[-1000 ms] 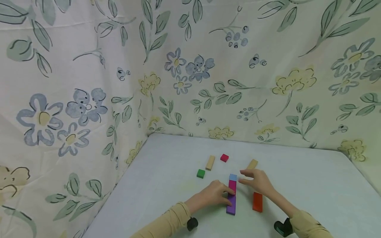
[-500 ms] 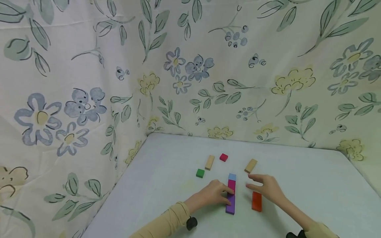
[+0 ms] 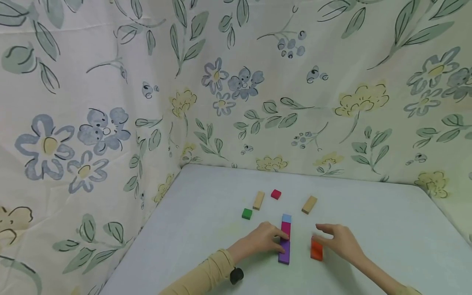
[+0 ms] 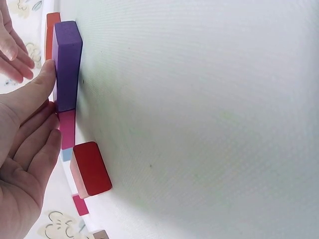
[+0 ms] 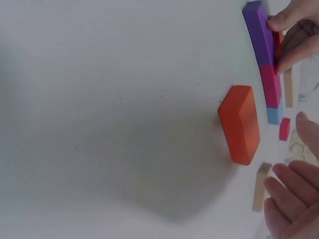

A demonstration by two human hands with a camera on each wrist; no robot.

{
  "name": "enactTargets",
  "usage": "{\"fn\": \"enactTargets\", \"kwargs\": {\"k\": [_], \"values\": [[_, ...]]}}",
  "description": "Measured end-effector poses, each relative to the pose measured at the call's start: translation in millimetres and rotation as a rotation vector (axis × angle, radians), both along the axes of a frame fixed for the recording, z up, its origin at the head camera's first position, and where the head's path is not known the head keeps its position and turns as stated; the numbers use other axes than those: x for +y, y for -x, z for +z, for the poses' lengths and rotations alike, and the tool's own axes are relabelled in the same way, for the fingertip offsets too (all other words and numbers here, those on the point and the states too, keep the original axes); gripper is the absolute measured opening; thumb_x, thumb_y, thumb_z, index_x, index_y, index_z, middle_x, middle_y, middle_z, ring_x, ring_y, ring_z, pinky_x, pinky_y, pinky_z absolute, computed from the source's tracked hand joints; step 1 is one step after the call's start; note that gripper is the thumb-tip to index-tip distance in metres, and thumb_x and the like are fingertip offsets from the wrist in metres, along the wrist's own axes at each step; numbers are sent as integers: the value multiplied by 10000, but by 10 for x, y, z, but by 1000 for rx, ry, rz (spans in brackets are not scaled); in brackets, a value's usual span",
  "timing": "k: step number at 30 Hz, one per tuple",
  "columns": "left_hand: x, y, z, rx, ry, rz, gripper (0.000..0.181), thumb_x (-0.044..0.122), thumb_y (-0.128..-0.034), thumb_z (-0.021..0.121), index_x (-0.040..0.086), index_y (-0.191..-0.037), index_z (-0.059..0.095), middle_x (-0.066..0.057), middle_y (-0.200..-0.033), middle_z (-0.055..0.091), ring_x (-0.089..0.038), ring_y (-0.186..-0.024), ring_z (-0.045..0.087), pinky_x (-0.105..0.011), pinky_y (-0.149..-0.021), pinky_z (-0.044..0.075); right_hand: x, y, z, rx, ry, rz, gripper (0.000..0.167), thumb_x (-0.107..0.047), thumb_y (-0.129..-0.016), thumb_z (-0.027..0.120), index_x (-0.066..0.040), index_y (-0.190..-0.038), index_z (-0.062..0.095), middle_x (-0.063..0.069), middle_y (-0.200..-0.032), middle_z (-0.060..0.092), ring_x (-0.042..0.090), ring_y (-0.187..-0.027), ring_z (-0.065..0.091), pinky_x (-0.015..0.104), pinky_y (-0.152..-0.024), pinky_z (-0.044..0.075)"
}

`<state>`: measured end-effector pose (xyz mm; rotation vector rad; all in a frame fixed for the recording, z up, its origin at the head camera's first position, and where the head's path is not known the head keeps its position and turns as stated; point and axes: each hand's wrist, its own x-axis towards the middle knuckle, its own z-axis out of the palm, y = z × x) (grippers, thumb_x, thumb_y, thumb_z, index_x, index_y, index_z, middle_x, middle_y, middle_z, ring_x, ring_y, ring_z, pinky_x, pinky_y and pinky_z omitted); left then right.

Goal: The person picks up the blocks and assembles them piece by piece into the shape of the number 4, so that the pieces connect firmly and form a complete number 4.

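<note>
A purple block [image 3: 284, 257], a magenta block [image 3: 285, 228] and a light blue block [image 3: 286, 218] lie end to end in a straight row. My left hand [image 3: 256, 241] rests on this row, thumb on the purple block and index finger near the purple-magenta joint. A red block [image 4: 91, 169] with a pink side lies beside the row, hidden under that hand in the head view. To the right, an orange block [image 5: 240, 124] lies apart. Over its far end hovers my right hand [image 3: 343, 241], thumb and fingers spread and holding nothing.
Farther back on the white table [image 3: 206, 196] lie a green block [image 3: 247, 213], a tan block [image 3: 259, 200], a small red block [image 3: 275, 194] and another tan block [image 3: 309, 205]. Flowered cloth [image 3: 258, 131] hangs along the table's back and left edges.
My right hand has withdrawn from beside the light blue block, moving right and nearer to me, to the orange block. My left hand stays on the row.
</note>
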<state>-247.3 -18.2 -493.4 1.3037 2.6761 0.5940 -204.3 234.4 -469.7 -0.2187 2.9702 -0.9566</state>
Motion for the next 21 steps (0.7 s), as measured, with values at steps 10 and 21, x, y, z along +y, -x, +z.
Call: {"fn": "enactTargets", "kwargs": {"k": [10,21], "values": [[1,0,-11,-16,0,10,369,289,-773,778,156,-1112,718,57,-1060,723,61,-664,401,-58,-622,356,168,52,13,-17,19,126,462,-309,-819,724,5,-1152,665,166,-1129,687,378,-1059,623,500,-845,513],[-5,4,-12,-10,-13,2,358,282,-777,776,152,-1107,721,53,-1067,722,58,-656,384,-58,-610,346,297,258,47,-21,-44,394,357,-103,-796,725,13,-1129,670,164,-1108,692,376,-1020,633,466,-811,528]]}}
